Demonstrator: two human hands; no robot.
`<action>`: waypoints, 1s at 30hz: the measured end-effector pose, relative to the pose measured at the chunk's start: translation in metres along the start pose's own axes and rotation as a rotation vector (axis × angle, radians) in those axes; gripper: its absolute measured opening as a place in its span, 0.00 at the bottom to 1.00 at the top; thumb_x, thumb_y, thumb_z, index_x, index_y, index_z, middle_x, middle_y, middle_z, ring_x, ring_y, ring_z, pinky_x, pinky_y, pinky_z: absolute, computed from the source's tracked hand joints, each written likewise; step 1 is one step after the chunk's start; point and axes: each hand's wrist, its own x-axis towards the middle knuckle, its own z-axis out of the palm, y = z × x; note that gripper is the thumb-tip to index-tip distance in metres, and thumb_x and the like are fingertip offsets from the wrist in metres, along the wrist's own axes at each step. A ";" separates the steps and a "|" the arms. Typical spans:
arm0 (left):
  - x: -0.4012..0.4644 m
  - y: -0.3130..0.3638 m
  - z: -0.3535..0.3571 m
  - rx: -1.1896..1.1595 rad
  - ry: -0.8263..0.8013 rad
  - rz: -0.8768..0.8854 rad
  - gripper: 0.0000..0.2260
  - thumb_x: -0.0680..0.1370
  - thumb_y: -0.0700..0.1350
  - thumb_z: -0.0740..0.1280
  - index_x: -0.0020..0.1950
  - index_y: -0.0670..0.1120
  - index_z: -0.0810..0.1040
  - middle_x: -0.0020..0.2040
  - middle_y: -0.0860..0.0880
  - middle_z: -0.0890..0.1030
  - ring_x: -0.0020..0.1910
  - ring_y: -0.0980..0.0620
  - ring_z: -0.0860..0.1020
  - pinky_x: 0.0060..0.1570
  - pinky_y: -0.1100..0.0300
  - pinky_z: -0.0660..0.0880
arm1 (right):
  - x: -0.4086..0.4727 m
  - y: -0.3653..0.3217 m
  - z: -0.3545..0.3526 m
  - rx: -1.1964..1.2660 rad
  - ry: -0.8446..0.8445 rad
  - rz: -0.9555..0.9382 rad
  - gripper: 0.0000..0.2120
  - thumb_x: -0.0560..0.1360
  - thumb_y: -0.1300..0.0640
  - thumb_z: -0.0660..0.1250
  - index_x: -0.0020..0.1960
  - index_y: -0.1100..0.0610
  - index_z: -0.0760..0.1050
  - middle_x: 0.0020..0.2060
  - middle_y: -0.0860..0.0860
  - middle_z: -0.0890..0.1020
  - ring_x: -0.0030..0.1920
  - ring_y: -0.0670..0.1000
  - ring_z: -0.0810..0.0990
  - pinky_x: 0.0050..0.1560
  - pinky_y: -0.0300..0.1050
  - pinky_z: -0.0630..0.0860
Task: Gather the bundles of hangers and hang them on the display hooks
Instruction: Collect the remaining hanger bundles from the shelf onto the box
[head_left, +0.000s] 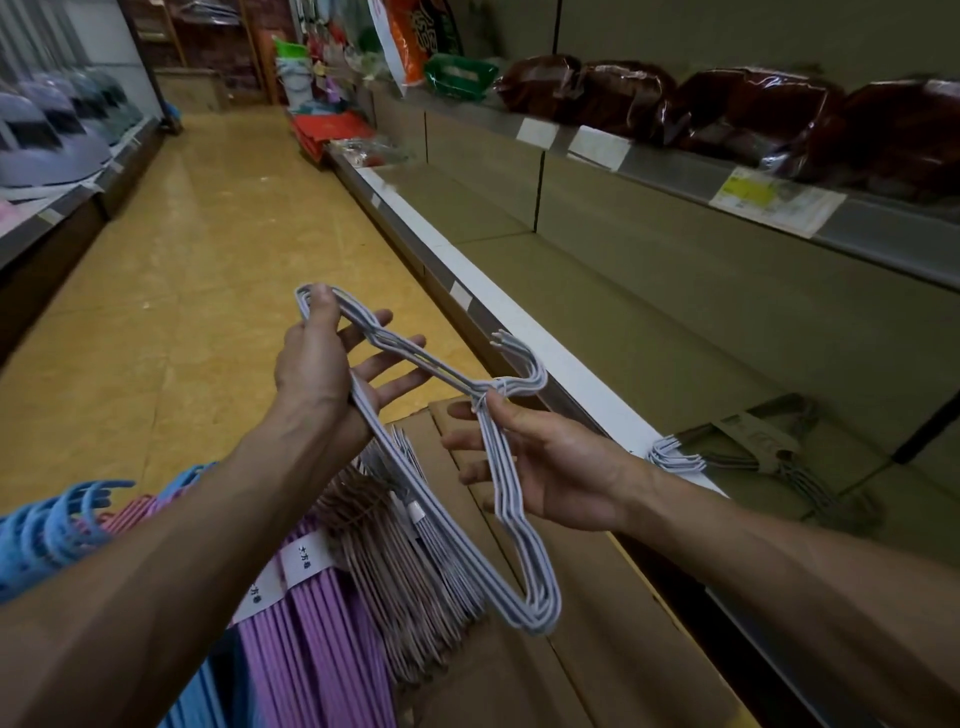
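Left hand (317, 364) pinches one shoulder corner of a bundle of pale blue wire hangers (441, 447), thumb on top, other fingers spread flat beneath as a support. Right hand (535, 467) cups the other arm of the bundle just below the tied neck, fingers loosely curled around the wires. Held at two points like this, the bundle lies flat and level, hooks pointing away toward the shelving — likely to keep the loose wires aligned before carrying.

Bundle is in the air above an open cardboard box (519, 649). Box holds more stock: pinkish hangers (395, 566) and purple hangers (311, 623) with paper labels; blue plastic hangers (57, 525) at its left edge.

Another pale bundle (675, 454) lies on the bottom shelf (597, 291), hooks over the front lip, perhaps staged there. Display hooks not visible; far end of aisle too blurred to check.
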 end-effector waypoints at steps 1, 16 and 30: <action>0.000 -0.002 0.001 0.006 -0.011 -0.018 0.21 0.83 0.57 0.58 0.69 0.45 0.68 0.59 0.42 0.81 0.47 0.37 0.85 0.43 0.35 0.81 | 0.000 0.001 -0.001 0.030 -0.011 -0.011 0.29 0.74 0.43 0.71 0.68 0.57 0.72 0.56 0.54 0.83 0.47 0.54 0.81 0.43 0.47 0.78; 0.028 -0.025 -0.026 0.607 -0.012 -0.040 0.28 0.82 0.54 0.64 0.78 0.46 0.59 0.64 0.42 0.77 0.55 0.43 0.80 0.59 0.46 0.78 | 0.013 0.025 -0.037 0.006 0.349 -0.142 0.12 0.74 0.54 0.71 0.55 0.55 0.74 0.41 0.53 0.80 0.36 0.50 0.78 0.40 0.50 0.74; 0.035 -0.034 -0.046 0.615 -0.021 0.136 0.12 0.83 0.48 0.62 0.65 0.48 0.72 0.53 0.47 0.81 0.47 0.46 0.84 0.47 0.50 0.82 | 0.080 0.065 -0.048 -0.206 0.549 -0.051 0.17 0.80 0.67 0.63 0.67 0.58 0.71 0.49 0.58 0.81 0.44 0.51 0.81 0.51 0.47 0.82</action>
